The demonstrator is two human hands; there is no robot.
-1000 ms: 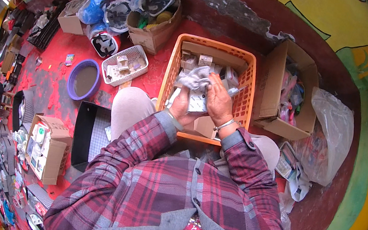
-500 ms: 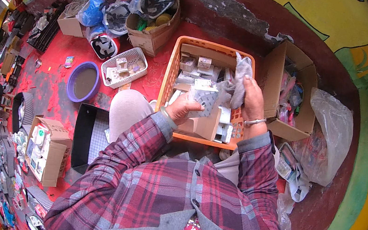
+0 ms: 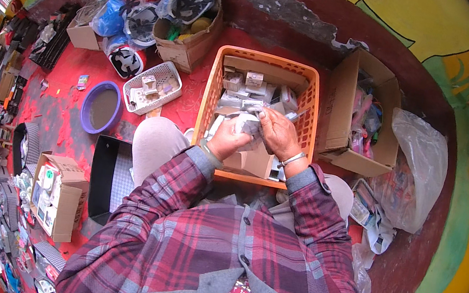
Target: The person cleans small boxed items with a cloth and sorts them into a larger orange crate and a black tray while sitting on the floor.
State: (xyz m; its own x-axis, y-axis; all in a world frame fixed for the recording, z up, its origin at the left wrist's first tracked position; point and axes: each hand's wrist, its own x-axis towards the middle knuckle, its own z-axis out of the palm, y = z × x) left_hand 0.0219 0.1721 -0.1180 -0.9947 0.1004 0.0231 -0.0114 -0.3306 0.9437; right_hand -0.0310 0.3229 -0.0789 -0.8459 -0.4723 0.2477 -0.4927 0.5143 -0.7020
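Observation:
Over an orange plastic basket (image 3: 211, 86), my two hands come together. My left hand (image 3: 228, 139) is closed on a small white and grey packet (image 3: 247, 125). Bent over the packet's right side, my right hand (image 3: 279, 133) grips a grey cloth (image 3: 259, 114), which is mostly hidden by the fingers. The cloth appears pressed against the packet. Beneath and beyond the hands, the basket holds several small white boxes (image 3: 254, 80) and a cardboard flap (image 3: 257, 163).
Left of the basket are a white plastic basket (image 3: 163, 104), a purple basin (image 3: 85, 106) and a black tray (image 3: 98, 187). A cardboard box (image 3: 335, 110) stands to the right, beside clear plastic sheeting (image 3: 423, 167). Bagged helmets (image 3: 188, 5) sit at the back left.
My right hand has come down and left with the grey cloth, from the basket's right rim to the packet. My left hand still holds the packet, now turned differently.

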